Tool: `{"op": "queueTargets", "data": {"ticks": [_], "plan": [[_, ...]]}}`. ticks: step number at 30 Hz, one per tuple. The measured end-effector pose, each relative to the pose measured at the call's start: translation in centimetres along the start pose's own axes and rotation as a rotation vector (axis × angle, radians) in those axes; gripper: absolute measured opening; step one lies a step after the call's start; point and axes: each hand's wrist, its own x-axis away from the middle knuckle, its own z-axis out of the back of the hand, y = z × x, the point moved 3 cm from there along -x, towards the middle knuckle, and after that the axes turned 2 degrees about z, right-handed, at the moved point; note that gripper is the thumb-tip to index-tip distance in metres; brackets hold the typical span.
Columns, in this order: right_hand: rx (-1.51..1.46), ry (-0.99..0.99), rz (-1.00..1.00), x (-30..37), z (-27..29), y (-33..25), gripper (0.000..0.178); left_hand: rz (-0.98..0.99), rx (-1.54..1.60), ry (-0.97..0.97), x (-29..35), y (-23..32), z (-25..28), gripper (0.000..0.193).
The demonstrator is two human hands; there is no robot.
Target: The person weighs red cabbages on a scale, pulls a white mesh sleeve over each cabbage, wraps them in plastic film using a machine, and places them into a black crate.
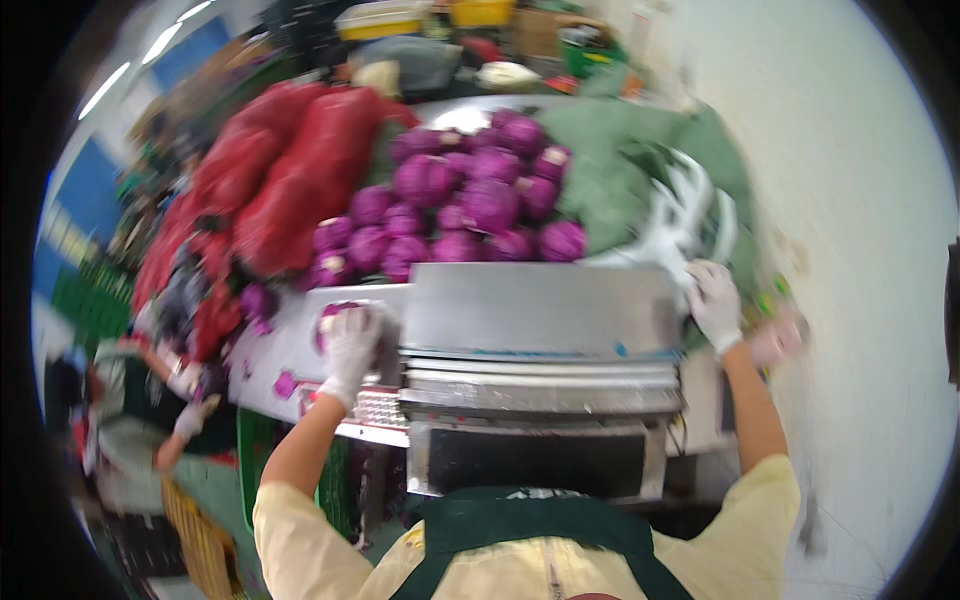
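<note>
My left hand [354, 350], in a white glove, is closed over a purple cabbage [328, 322] at the left of a steel wrapping machine [545, 310]. The glove hides most of that cabbage. My right hand [716, 302], also gloved, is at the machine's right edge, beside loose white plastic strips [668, 215]. Its fingers are bent inward, and blur hides what they hold. Behind the machine lies a heap of purple cabbages [490, 205].
Full red mesh sacks [300, 180] stand at the back left, and a green sack [610, 150] lies at the back right. A white wall [860, 250] runs along the right. At the far left a co-worker's gloved hands [190, 400] are near a dark cabbage. Green crates [95, 300] stand beyond.
</note>
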Motion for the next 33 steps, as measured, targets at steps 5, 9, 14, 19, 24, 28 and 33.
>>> {"op": "queueTargets", "data": {"ticks": [5, 9, 14, 19, 24, 28, 33], "plan": [[0.200, -0.384, 0.123, -4.6, -5.1, 3.7, 0.053, -0.187, 0.051, 0.103, -1.1, 0.2, 2.5, 0.046], [0.287, -0.521, 0.230, -6.4, -8.6, 5.2, 0.034, -0.190, 0.091, 0.193, 0.6, 0.2, 3.4, 0.030], [0.220, -0.314, 0.312, -7.7, -10.2, 5.3, 0.015, -0.066, 0.246, 0.325, 1.6, 0.0, 2.0, 0.019], [-0.297, 0.114, -0.157, -9.6, -4.7, 6.8, 0.025, 0.444, 0.855, 0.401, -2.9, -2.1, 2.9, 0.011], [-0.419, 0.326, -0.128, -11.5, 5.5, -8.4, 0.029, 1.478, 1.658, 0.531, -2.4, -15.3, 0.3, 0.044], [-0.608, 0.148, -0.023, -6.0, 6.6, -14.2, 0.023, 0.869, 1.609, 0.629, -5.6, -7.7, 7.8, 0.034], [-0.698, -0.159, -0.030, -2.8, 5.0, -27.0, 0.017, 0.156, 1.847, 0.195, -0.1, 9.9, 18.8, 0.045]]}}
